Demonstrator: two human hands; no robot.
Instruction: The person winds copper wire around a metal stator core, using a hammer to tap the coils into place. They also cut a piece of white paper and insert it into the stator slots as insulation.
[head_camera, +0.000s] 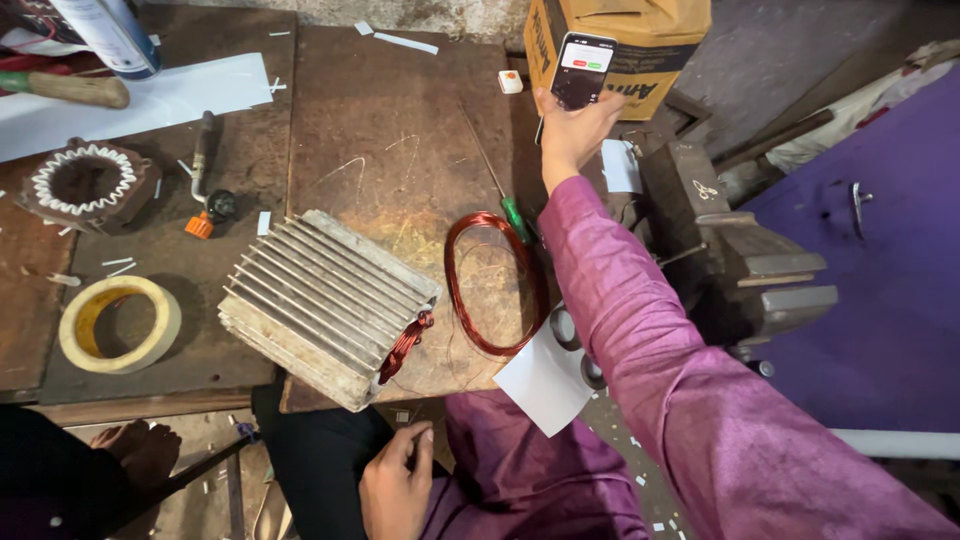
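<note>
Phone (583, 70) sits at twelve o'clock, pinched upright in the right hand (572, 130), screen tilted toward the wearer for reading. The left hand (395, 485) rests at six o'clock, fingers loose and holding nothing. At center: finned motor stator (325, 305) and copper wire coil (495, 283) (both untouched).

The right hand (572, 130) holds a phone (582, 70) up at the far side of the workbench (380, 120), in front of a cardboard box (640, 40). Below the forearm, a wire coil (492, 283) lies flat on the bench, a screwdriver (500, 190) just behind it. Left of the coil sits a finned motor housing (325, 305) at the near edge, with a tape roll (118, 323) farther left. The left hand (398, 485) rests in the lap, below the bench edge. A vise (740, 250) stands right of the arm.
</note>
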